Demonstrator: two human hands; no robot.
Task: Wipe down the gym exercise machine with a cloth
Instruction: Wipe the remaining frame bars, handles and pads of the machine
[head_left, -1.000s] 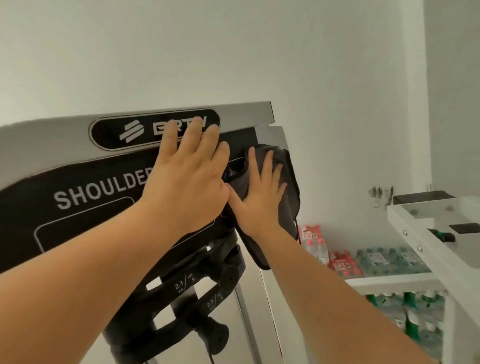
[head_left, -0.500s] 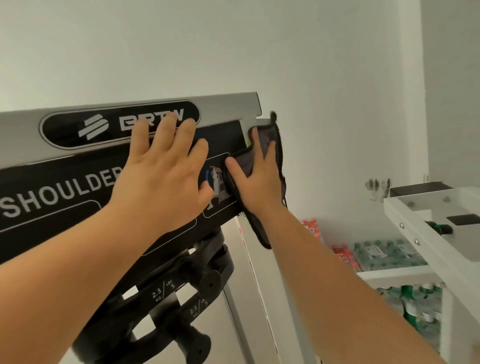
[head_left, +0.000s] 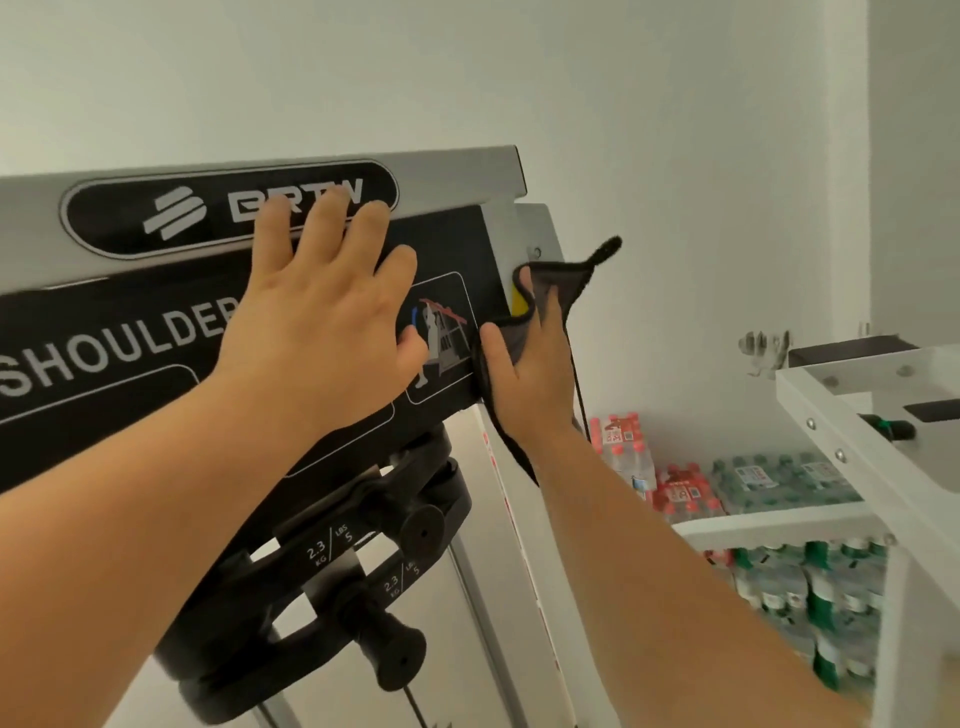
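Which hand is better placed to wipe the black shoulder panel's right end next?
Right. The right hand holds the cloth at the right edge of the panel; the left hand lies flat on it, bare.

Bare left grip and right grip; forearms uncovered to the frame edge
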